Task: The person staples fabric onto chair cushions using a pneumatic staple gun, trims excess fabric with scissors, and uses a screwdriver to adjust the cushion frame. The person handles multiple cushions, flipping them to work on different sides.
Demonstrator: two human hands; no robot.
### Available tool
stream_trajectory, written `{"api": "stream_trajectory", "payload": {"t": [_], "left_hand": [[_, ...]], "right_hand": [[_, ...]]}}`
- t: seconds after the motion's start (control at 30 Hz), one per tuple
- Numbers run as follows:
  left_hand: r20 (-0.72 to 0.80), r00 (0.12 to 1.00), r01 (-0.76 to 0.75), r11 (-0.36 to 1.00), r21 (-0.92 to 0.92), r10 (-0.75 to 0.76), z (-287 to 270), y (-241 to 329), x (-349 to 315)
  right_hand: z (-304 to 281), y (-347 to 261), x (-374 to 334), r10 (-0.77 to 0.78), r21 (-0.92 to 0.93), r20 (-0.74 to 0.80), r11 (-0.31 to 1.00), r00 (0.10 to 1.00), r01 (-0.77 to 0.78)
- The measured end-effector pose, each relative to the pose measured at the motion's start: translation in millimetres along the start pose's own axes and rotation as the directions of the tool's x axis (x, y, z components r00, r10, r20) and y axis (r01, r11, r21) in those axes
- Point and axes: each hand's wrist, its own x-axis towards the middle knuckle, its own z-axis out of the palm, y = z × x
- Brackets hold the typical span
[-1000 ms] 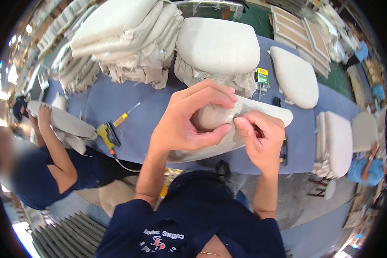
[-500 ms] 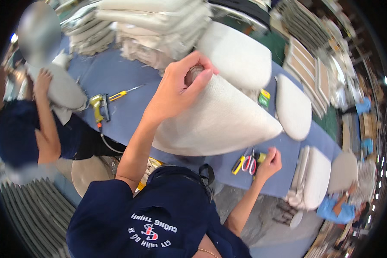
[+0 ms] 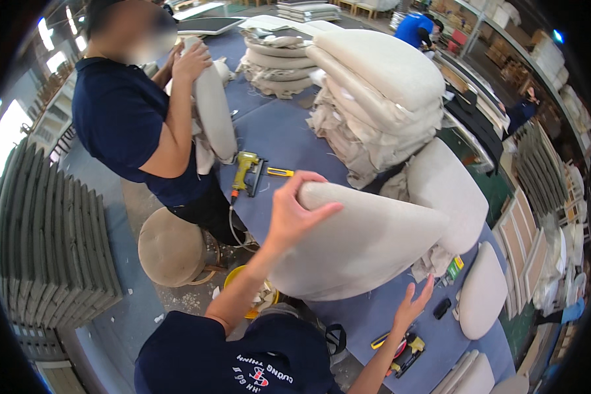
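A pale beige upholstered seat cushion (image 3: pixel 368 240) stands tilted on its edge on the blue-covered table in front of me. My left hand (image 3: pixel 297 213) grips its upper left end, thumb on the near face and fingers over the edge. My right hand (image 3: pixel 412 307) is held with fingers stretched out, beside the cushion's lower right side and holding nothing. Below that hand lie red-handled scissors (image 3: pixel 398 348), partly behind my forearm, and a yellow-and-black staple gun (image 3: pixel 410 354). The cushion's far face is hidden.
Another staple gun (image 3: pixel 245 172) with an air hose and a yellow-handled tool (image 3: pixel 280 172) lie at left. Beyond stand stacked cushions (image 3: pixel 381 85). Flat cushions (image 3: pixel 484 289) lie at right. A co-worker (image 3: pixel 128 111) holds a cushion at left, near a round stool (image 3: pixel 171 246) and yellow bucket (image 3: pixel 233 284).
My view has swung, bringing more of the co-worker and the left side in. My right hand has gone from curled to outstretched fingers, nearer the cushion. My left hand keeps its hold on the cushion.
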Motion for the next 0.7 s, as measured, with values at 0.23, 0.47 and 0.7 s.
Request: {"api": "stream_trajectory", "payload": {"t": [0.23, 0.47, 0.7], "left_hand": [[0.074, 0.997, 0.056, 0.935, -0.349, -0.031, 62, 79, -45], [0.640, 0.668, 0.126, 0.790, -0.600, 0.379, 137, 70, -21], [0.915, 0.312, -0.109, 0.966, -0.234, 0.257, 220, -7, 50]], "right_hand": [[6, -206, -32, -0.338, 0.286, 0.209, 0.919, 0.918, 0.273], [-38, -206, -24, -0.105, 0.057, 0.014, 0.993, 0.994, 0.104], [-111, -154, -1, -0.166, 0.147, 0.106, 0.978, 0.980, 0.150]]}}
